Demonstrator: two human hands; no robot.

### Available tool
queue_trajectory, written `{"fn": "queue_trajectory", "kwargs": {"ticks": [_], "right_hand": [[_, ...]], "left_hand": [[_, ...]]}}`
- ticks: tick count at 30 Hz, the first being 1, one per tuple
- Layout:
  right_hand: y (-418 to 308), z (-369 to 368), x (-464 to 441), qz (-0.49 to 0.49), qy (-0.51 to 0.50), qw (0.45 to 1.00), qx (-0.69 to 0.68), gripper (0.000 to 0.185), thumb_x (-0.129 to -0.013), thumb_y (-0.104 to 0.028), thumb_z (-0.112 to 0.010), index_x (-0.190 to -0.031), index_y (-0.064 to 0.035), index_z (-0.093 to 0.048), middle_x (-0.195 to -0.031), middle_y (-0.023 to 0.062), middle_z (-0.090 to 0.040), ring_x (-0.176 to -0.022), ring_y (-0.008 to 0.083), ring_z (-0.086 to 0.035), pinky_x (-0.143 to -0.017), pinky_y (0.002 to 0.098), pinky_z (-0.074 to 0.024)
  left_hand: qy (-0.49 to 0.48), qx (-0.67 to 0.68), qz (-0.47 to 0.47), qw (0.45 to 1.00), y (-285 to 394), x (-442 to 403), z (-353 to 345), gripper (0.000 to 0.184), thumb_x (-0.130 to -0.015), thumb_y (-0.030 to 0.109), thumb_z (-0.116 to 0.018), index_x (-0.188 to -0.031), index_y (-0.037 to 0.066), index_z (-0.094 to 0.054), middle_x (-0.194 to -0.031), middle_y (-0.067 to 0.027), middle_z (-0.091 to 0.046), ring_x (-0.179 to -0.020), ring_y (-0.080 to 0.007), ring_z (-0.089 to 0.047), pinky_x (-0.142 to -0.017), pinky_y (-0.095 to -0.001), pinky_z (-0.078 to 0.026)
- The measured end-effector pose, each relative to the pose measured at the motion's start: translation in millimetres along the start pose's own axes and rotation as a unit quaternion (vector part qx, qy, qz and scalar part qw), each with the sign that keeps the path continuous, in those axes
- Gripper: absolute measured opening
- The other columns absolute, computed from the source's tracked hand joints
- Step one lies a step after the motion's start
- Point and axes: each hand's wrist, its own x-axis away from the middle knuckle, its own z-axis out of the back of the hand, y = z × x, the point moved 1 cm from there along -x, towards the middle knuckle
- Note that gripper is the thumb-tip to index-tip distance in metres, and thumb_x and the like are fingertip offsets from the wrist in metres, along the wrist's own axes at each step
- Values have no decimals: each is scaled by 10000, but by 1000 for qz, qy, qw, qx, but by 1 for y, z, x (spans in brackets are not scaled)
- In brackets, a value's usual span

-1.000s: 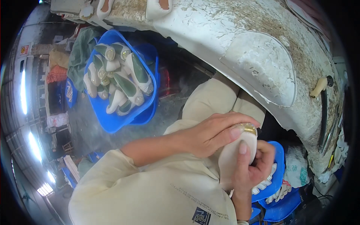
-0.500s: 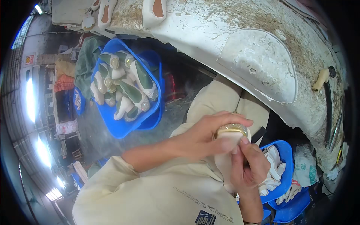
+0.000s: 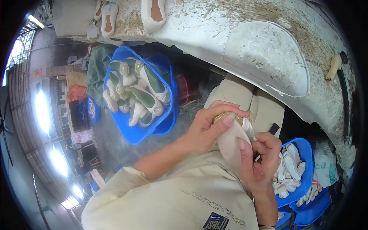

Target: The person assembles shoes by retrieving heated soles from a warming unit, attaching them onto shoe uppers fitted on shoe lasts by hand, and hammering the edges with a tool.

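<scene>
A cream shoe [image 3: 230, 143] with a gold glittery toe is held in front of my body, above my lap. My left hand [image 3: 211, 124] wraps round the toe end, its thumb pressed on the pale surface and its fingers over the far side. At the shoe's side edge, my right hand [image 3: 261, 155] grips with the thumb on the near face and the fingers curled behind. The palms and fingers hide part of the shoe.
On the left, a blue basket [image 3: 132, 136] holds several shoes with green inner surfaces and glittery toes. Another blue basket [image 3: 306, 153] with white shoe parts stands at right. Across the top runs a worn white workbench [image 3: 207, 42], bearing white shoes [image 3: 153, 17] and a tool with a pale handle [image 3: 334, 67].
The shoe has turned, so more of its pale face shows and less of its gold toe. My left thumb now presses near the toe, and my right hand has shifted along the side.
</scene>
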Motion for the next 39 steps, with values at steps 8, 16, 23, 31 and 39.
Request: {"fn": "queue_trajectory", "kwargs": {"ticks": [8, 16, 23, 31, 39], "right_hand": [[0, -2, -7, -270, -12, 949, -163, 300, -895, -52, -729, -932, -51, -432, -555, -59, -430, -494, -8, -350, -440, 195, -250], [16, -4, 13, -324, -31, 928, -181, 329, -902, -160, -748, -737, -33, -493, -564, -67, -433, -505, 6, -335, -455, 223, -258], [16, 1, 15, -324, -86, 940, -68, 466, -945, -270, -694, -612, 18, -542, -484, 9, -438, -466, 72, -347, -446, 290, -282], [9, -10, 0, -254, -171, 945, 114, 478, -909, -322, -699, -605, 19, -559, -516, 176, -537, -457, 355, -525, -494, 444, -422], [-15, 41, 15, -248, -347, 885, 186, 409, -757, -291, -828, -913, 10, -600, -739, 213, -645, -702, 416, -636, -619, 470, -493]], "left_hand": [[14, -43, 29, 999, 10, 4, 0, 293, -987, 200, -575, -1168, -13, -663, -1196, -123, -699, -1174, -218, -567, -1047, -386, -410], [96, 90, 110, 985, -4, 5, -6, 208, -922, 49, -655, -1118, -19, -653, -1191, -162, -686, -1079, -172, -629, -965, -342, -495], [75, 143, 150, 975, -3, 4, -2, 210, -920, 46, -668, -1120, -12, -647, -1205, -162, -682, -1059, -159, -641, -932, -321, -523], [-126, -168, 148, 967, 6, -16, 32, 471, -751, 101, -862, -1133, 34, -596, -1024, -46, -656, -925, -101, -607, -789, -255, -506], [-397, -81, 309, 861, -14, -26, 48, 780, -928, 546, -625, -1538, 164, -325, -1506, -177, -405, -1371, -240, -409, -1104, -377, -355]]}}
